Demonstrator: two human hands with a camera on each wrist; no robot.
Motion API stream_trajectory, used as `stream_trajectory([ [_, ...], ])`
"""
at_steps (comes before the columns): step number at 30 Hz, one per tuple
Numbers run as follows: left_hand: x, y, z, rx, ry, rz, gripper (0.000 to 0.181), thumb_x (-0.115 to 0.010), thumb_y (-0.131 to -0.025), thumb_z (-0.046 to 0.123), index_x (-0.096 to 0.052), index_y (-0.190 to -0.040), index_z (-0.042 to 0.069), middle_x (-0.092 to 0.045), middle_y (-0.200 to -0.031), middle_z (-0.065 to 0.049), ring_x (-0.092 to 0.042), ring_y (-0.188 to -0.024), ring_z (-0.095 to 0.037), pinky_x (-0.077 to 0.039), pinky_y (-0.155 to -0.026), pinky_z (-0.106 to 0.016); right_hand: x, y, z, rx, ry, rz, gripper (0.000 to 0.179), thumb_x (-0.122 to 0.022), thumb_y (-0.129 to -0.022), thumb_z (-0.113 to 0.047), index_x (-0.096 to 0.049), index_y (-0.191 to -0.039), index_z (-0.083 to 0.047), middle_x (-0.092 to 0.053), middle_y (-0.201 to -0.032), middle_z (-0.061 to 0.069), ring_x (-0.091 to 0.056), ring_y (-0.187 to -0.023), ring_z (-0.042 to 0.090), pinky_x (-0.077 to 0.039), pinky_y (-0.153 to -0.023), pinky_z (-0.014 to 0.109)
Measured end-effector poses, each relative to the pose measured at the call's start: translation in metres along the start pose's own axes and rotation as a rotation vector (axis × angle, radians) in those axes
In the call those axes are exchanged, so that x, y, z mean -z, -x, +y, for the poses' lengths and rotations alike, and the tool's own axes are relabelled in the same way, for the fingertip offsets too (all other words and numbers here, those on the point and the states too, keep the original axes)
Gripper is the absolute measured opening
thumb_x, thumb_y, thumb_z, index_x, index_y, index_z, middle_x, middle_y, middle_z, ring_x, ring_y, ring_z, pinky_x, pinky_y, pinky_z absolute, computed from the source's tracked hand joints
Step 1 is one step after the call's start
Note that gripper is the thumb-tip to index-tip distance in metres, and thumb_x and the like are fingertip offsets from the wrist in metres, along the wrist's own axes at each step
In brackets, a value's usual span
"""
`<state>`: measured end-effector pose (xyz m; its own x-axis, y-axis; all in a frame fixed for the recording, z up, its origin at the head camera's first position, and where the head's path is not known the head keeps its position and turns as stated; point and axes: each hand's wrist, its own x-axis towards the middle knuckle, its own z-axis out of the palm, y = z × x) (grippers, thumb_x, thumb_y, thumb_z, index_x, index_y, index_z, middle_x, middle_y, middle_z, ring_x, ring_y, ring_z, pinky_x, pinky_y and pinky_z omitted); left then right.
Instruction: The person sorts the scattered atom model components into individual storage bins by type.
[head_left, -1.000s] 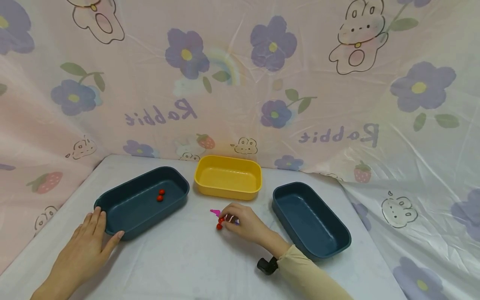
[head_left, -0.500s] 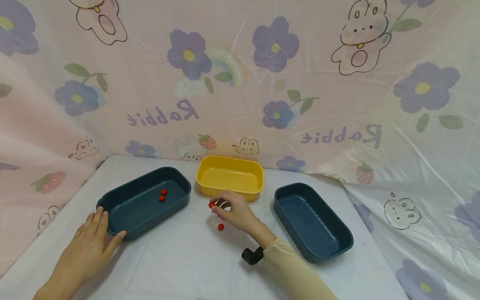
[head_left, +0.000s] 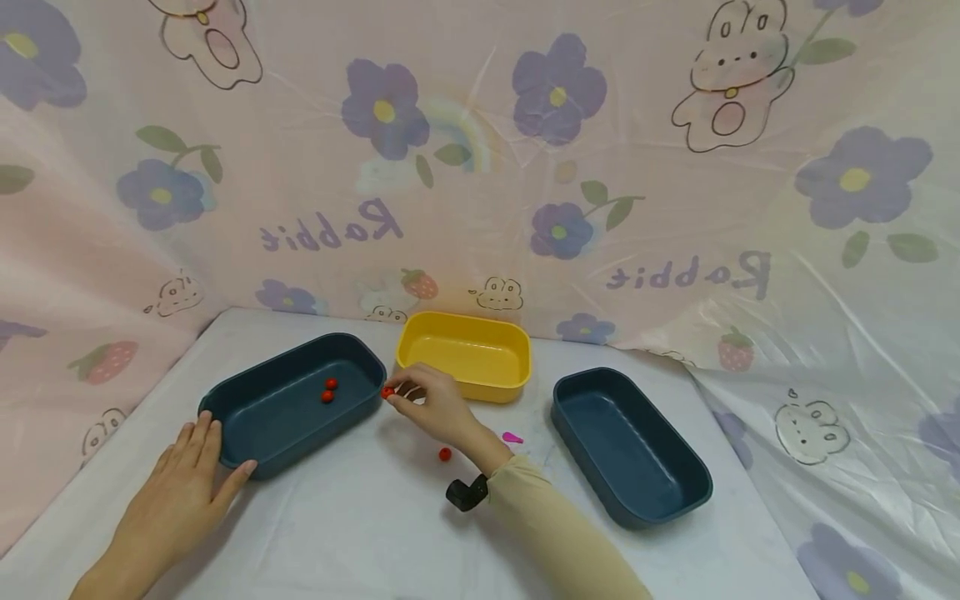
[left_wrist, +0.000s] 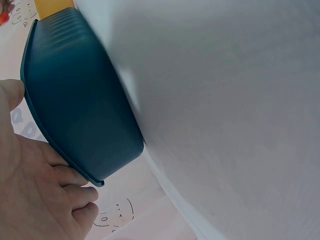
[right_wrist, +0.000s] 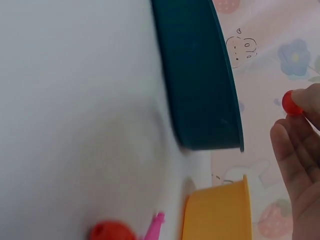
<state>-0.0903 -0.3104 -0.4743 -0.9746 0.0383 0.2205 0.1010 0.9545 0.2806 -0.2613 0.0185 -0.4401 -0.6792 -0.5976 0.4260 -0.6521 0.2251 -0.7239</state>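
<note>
My right hand (head_left: 435, 406) pinches a small red bead (head_left: 387, 392) between thumb and fingertips, beside the right end of the left dark blue bin (head_left: 292, 446). In the right wrist view the bead (right_wrist: 291, 103) shows round and shiny, above the bin's rim level. Two more red beads (head_left: 327, 397) lie inside that bin. Another red bead (head_left: 445, 454) is on the white cloth below my right wrist. My left hand (head_left: 168, 500) rests with extended fingers and thumb against the near left end of the bin; in the left wrist view its fingertips (left_wrist: 75, 177) touch the rim.
A yellow bin (head_left: 465, 387) stands at the back centre, just behind my right hand. Another dark blue bin (head_left: 633, 508) is angled on the right. A small pink piece (head_left: 512, 437) lies near my right forearm. Patterned cloth (head_left: 480, 208) hangs behind the table.
My right hand has lifted a red bead from the table's middle and carried it left toward the left blue bin. The other table bead and the left hand stay put.
</note>
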Motion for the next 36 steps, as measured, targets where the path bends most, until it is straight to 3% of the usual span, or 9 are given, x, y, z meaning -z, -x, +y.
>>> stream_trajectory([
  [8, -0.001, -0.001, 0.000, -0.010, -0.009, 0.022, 0.085, -0.052, -0.109, 0.041, -0.019, -0.152, -0.024, -0.008, -0.162, -0.044, -0.001, -0.153, -0.056, 0.005, -0.126, -0.061, -0.018, -0.022, -0.003, 0.005, -0.022, -0.018, 0.020, -0.074, -0.097, -0.007, -0.073, -0.117, -0.005, -0.071, -0.110, 0.006, -0.066, -0.097, 0.008, -0.058, -0.085, 0.017],
  [14, -0.001, -0.001, -0.001, -0.007, -0.005, 0.017, 0.086, -0.052, -0.109, 0.041, -0.018, -0.152, -0.024, -0.007, -0.162, -0.044, -0.002, -0.153, -0.057, 0.004, -0.125, -0.062, -0.034, -0.037, -0.005, 0.025, 0.046, -0.039, 0.019, -0.073, -0.098, -0.010, -0.074, -0.116, -0.007, -0.070, -0.110, 0.003, -0.064, -0.094, 0.003, -0.055, -0.084, 0.012],
  [22, -0.001, 0.000, -0.001, -0.004, 0.001, 0.013, 0.086, -0.053, -0.109, 0.041, -0.019, -0.152, -0.025, -0.007, -0.162, -0.044, -0.003, -0.153, -0.057, 0.002, -0.125, -0.065, -0.052, -0.053, -0.009, -0.039, 0.095, -0.107, 0.019, -0.073, -0.098, -0.012, -0.074, -0.117, -0.008, -0.070, -0.109, 0.000, -0.063, -0.088, -0.002, -0.052, -0.081, 0.008],
  [30, 0.000, -0.002, -0.002, 0.000, -0.001, -0.002, 0.086, -0.051, -0.109, 0.042, -0.017, -0.152, -0.025, -0.005, -0.162, -0.044, -0.002, -0.153, -0.058, 0.002, -0.124, -0.065, -0.063, -0.065, -0.004, -0.053, 0.231, -0.190, 0.021, -0.073, -0.100, -0.018, -0.075, -0.120, -0.013, -0.067, -0.108, -0.003, -0.060, -0.088, 0.000, -0.048, -0.077, 0.005],
  [36, 0.000, -0.002, -0.002, 0.001, 0.004, -0.006, 0.086, -0.051, -0.109, 0.042, -0.018, -0.152, -0.025, -0.006, -0.162, -0.044, -0.003, -0.152, -0.059, 0.003, -0.124, -0.065, -0.069, -0.071, -0.002, -0.075, 0.262, -0.245, 0.020, -0.071, -0.101, -0.019, -0.074, -0.120, -0.014, -0.064, -0.108, -0.006, -0.058, -0.090, -0.001, -0.047, -0.077, 0.005],
])
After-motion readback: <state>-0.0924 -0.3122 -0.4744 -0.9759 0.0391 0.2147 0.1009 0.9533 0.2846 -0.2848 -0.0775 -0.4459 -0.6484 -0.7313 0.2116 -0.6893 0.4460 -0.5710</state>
